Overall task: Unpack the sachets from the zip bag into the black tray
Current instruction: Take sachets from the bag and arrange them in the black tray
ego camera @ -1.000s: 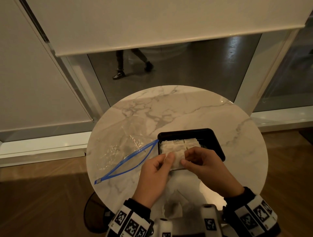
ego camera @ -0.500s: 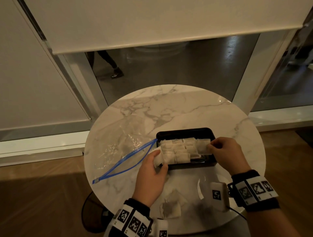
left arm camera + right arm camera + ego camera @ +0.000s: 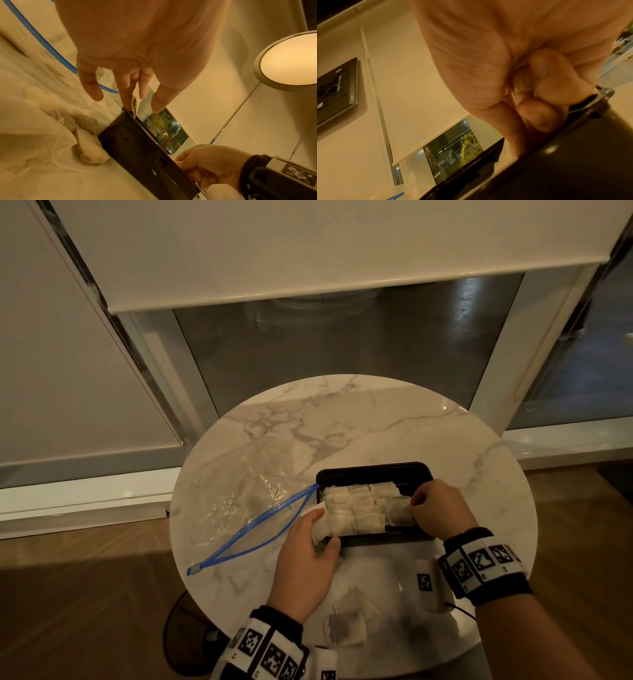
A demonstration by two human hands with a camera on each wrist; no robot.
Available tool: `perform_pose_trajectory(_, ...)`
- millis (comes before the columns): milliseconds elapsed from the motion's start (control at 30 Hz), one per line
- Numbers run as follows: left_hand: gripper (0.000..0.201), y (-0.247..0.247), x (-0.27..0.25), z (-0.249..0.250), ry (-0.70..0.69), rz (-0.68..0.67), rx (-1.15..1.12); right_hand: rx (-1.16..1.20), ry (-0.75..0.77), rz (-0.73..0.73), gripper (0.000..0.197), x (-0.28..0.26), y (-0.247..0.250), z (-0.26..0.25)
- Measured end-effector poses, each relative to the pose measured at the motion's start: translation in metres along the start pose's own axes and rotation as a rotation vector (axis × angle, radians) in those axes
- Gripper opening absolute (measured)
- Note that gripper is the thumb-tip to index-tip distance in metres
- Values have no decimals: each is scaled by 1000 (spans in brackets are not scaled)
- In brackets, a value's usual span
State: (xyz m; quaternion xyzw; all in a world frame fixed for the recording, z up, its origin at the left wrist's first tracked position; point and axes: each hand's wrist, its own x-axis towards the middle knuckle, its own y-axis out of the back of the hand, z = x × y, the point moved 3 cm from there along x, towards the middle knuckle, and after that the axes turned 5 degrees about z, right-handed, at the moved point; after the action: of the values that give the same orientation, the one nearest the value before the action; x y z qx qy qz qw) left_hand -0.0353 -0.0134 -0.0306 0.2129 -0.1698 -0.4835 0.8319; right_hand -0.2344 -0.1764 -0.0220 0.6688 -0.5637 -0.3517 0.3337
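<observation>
In the lower centre of the head view, the black rectangular plastic tray [image 3: 373, 470] sits on the round white marble surface [image 3: 342, 419], already packed with rows of pale paper sachets [image 3: 356, 508]. The left hand [image 3: 308, 556] curls its fingers [image 3: 317, 513] around one more pale sachet [image 3: 322, 530] at the tray's left end. The right hand [image 3: 440, 510] pinches the corner of a sachet at the tray's right end [image 3: 399, 513], its fingers bent tightly inward in the right wrist view. The clear zip bag with the blue seal [image 3: 253, 529] lies flat and open at centre left of the frame, apparently emptied, though its film is too glossy to be sure. A few loose sachets [image 3: 346, 625] rest on the surface near the bottom edge.

The step in hand looks like seating the last packets. To do it well, the right hand should probably press its sachet flat into the free strip at the right, while the left slides its packet in edge-first beside the near row rather than dropping it on top, since the light packets shift easily and their strings can snag neighbours. The loose ones at the bottom still need collecting.

No brand, label or legible writing shows on the sachets, bag or tray; only black-and-white square marker patterns appear on the wristbands [image 3: 479, 563].
</observation>
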Motion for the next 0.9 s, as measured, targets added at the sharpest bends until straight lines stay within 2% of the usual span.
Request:
perform_pose_trajectory(133, 49, 0, -1, 0, 6, 1, -3, -57, -30, -60, 13, 3, -8, -1)
perform_pose_trajectory(367, 50, 1, 0, 0, 8, 0, 1, -97, -32, -81, 13, 8, -16, -5)
perform_pose_trajectory(500, 51, 0, 0, -1, 12, -4, 9, -137, -38, -88, 22, 10, -17, -9)
perform_pose_trajectory(733, 52, 0, 0, -1, 4, -8, 23, -180, -36, -114, 12, 14, -22, -11)
perform_pose_trajectory(900, 51, 0, 0, -2, 23, -10, -11, -181, -17, -123, 12, 14, -28, -8)
